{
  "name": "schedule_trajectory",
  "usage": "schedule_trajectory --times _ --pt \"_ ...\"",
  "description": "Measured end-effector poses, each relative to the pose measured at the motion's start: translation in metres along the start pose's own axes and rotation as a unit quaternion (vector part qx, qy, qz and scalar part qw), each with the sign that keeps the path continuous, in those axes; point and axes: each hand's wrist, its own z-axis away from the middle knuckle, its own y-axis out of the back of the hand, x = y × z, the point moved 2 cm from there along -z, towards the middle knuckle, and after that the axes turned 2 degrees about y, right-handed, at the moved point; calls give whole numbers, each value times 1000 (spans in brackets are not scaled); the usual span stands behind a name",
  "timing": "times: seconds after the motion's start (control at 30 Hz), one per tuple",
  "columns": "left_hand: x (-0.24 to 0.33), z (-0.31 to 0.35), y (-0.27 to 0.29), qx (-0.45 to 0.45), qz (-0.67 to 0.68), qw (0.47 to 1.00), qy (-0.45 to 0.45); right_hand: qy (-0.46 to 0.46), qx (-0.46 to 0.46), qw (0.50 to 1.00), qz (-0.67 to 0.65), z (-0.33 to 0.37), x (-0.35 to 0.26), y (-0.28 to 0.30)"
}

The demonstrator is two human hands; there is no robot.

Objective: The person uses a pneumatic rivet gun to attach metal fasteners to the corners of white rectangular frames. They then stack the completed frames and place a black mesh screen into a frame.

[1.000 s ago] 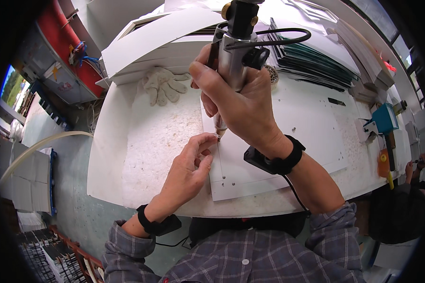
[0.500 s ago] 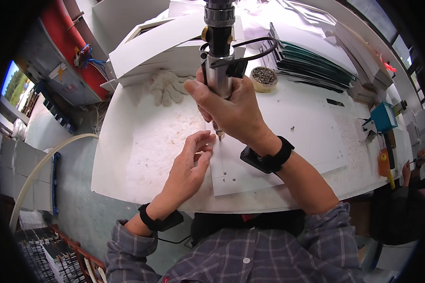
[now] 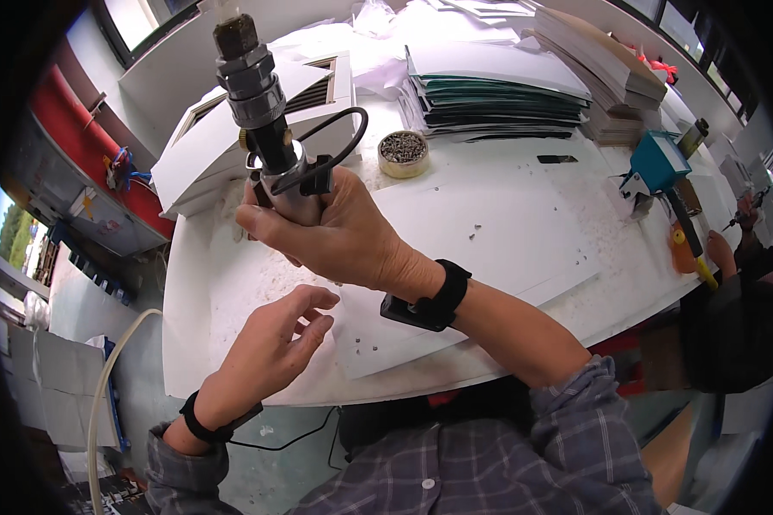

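A round cream tub (image 3: 404, 171) stands at the far side of the scene, filled nearly to its rim with small metal pieces (image 3: 402, 148). Just to its right and farther off is a stack of white and dark sheets (image 3: 500, 99). Similar loose bits (image 3: 374, 348) lie on the white board (image 3: 498, 292): a little group at its near left corner, a pair around its middle, and a few toward its right edge. On the far left, a pale patch (image 3: 84, 202) on a grey cabinet (image 3: 116, 225) bears an orange mark; any writing there is too small to read.

The right hand (image 3: 339, 230) has its grip wrapped round a silver and black tool (image 3: 273, 148), which leans toward the far left above the tabletop (image 3: 193, 335); its lower end is hidden behind the hand. Nearer and to the left, the left hand (image 3: 270, 343) has a loose, half-curled grip, a gap between thumb and forefinger, with nothing visible in it, close to the board's left edge
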Motion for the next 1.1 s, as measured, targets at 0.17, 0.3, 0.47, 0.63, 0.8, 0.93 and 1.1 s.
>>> schedule_trajectory --times 0.17,0.3,0.47,0.63,0.8,0.93,1.1 --pt "2 -26 9 8 -104 995 -5 100 103 987 65 -6 -49 27" --pt "33 -66 13 49 -118 987 -96 74 172 972 139 -3 -76 92" --pt "66 -142 -41 8 -138 970 -198 65 270 934 225 33 -105 166" --pt "68 -188 -90 10 -201 942 -268 76 319 924 196 63 -120 189" --pt "70 -205 -106 -13 -247 935 -255 72 340 921 176 81 -127 198" --pt "71 -204 -112 -18 -326 902 -283 69 335 923 175 86 -123 195" --pt "82 -204 -119 -29 -410 869 -277 110 343 923 139 85 -120 192"
